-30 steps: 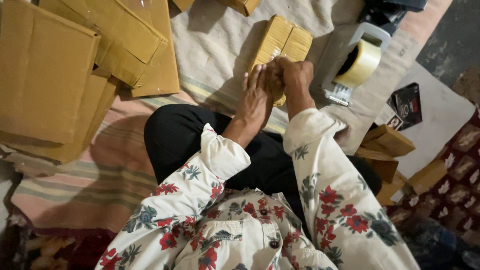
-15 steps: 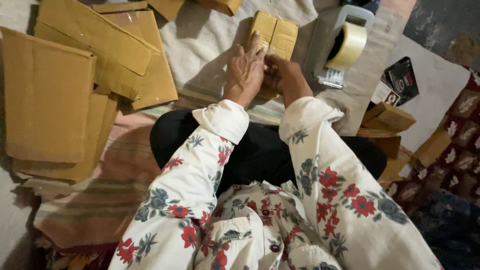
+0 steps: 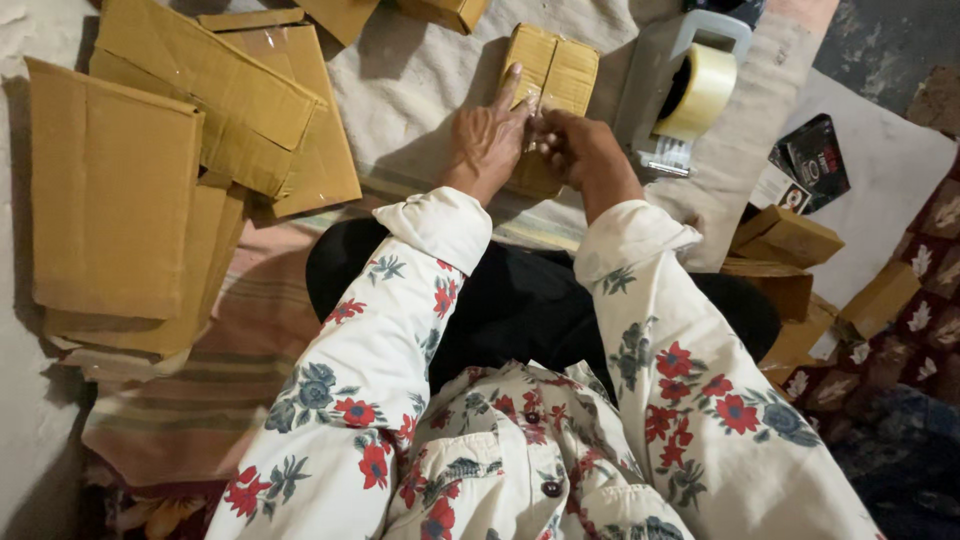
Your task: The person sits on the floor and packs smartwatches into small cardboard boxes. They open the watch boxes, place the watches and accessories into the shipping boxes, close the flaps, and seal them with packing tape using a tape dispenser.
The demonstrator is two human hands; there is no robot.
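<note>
head view: both hands on the small cardboard box, which lies on the pale cloth ahead of your knees.
your left hand lies flat, fingers spread, pinning its near flaps; your right hand is curled at the seam, can't tell what it pinches. risk, as i judge it: ease off the left and the flaps may spring open or the box slide toward the tape dispenser.

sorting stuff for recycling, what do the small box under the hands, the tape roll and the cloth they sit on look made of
Small box: brown corrugated cardboard, matte, with folded flaps and a glossy strip along the seam, probably clear tape.
Tape roll: pale yellowish translucent plastic film, shiny, held in a light hard dispenser, likely plastic.
Cloth: coarse off-white woven fabric, dull and wrinkled.
The left hand and right hand press on the box.
</note>
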